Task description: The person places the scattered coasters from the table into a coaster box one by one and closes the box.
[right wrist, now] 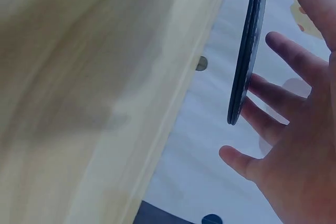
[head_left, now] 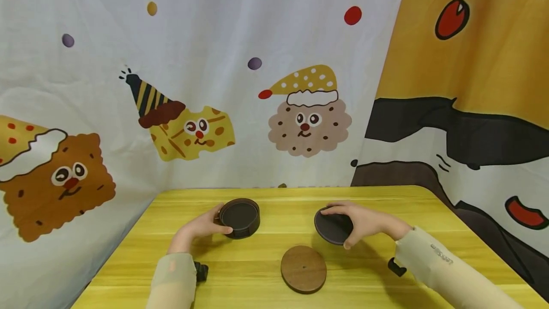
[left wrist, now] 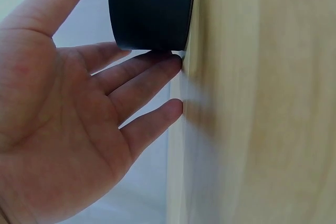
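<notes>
On the left half of the table stands a round black coaster holder, with a dark disc visible inside its rim. My left hand holds its left side between thumb and fingers; in the left wrist view fingertips touch the dark wall of the holder. Toward the right, my right hand grips a round black coaster by its edge, tilted and raised off the table. From the side, in the right wrist view, the coaster shows a double-layered edge. Between the hands and nearer lies a round wooden disc.
The yellow wood-grain table ends at a far edge against a white curtain printed with cartoon figures. An orange and dark printed cloth hangs at the right. Black straps are worn at the wrists.
</notes>
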Demonstrator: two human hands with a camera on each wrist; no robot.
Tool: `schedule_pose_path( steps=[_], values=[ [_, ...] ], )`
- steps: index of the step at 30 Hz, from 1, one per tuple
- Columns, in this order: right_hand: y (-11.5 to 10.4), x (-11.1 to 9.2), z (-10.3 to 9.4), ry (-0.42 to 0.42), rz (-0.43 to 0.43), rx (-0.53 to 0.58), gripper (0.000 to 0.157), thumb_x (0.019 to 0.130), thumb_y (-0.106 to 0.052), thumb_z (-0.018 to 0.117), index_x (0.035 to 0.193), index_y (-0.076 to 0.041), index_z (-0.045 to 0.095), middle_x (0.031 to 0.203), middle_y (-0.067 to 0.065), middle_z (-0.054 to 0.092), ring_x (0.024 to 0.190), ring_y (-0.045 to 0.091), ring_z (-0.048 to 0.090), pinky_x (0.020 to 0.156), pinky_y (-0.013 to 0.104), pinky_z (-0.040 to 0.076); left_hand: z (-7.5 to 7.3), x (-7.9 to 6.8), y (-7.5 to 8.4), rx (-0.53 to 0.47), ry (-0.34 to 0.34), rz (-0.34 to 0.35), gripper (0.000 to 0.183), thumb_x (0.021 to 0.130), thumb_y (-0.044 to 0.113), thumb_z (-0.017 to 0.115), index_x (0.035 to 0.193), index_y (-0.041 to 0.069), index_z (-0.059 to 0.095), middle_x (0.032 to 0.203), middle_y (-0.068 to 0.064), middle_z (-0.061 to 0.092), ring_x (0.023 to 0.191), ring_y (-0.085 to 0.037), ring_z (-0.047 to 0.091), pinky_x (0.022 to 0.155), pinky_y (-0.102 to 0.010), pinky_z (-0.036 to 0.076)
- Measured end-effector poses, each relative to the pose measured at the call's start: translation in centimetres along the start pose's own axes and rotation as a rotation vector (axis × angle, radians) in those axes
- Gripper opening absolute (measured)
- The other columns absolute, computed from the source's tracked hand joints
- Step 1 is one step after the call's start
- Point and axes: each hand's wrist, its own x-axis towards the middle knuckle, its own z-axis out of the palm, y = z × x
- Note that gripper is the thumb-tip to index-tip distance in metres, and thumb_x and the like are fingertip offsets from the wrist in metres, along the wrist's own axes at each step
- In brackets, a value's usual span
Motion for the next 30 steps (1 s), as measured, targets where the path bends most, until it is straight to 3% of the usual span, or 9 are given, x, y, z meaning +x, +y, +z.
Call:
schedule_pose_path(
  steps=[12, 23, 30],
  values=[
    [-1.4, 3.7, -0.1, -0.007, 0.008, -0.062, 0.090, 0.064, -0.030, 0.086, 0.145, -0.024, 0.049, 0.152, 0.009, 0.034, 0.132, 0.034, 0.035, 0.090, 0.043, 0.043, -0.5, -0.2, -0.4, 0.006, 0.026, -0.013, 0.099, 0.084, 0.028, 0.078, 0.153, -0.003, 0.016, 0.150, -0.029, 0.029, 0.136, -0.047, 0.030, 0.104, -0.061, 0.030],
    [-2.3, 8.5, 1.9, -0.040, -0.023, -0.030, 0.089, 0.066, -0.032, 0.086, 0.146, -0.024, 0.048, 0.153, 0.007, 0.032, 0.134, 0.032, 0.036, 0.094, 0.043, 0.042, -0.3, 0.0, -0.4, 0.026, 0.005, 0.014, 0.099, 0.084, 0.029, 0.078, 0.153, -0.005, 0.016, 0.150, -0.030, 0.029, 0.135, -0.047, 0.031, 0.104, -0.061, 0.030],
    [-3.1, 12.8, 2.0, -0.019, -0.095, 0.001, 0.087, 0.068, -0.029, 0.085, 0.145, -0.016, 0.048, 0.154, 0.016, 0.029, 0.136, 0.038, 0.033, 0.100, 0.049, 0.039, -0.1, 0.1, -0.5, 0.017, 0.027, 0.022, 0.097, 0.083, 0.027, 0.079, 0.152, -0.005, 0.018, 0.148, -0.029, 0.033, 0.134, -0.046, 0.033, 0.104, -0.060, 0.031]
  ],
)
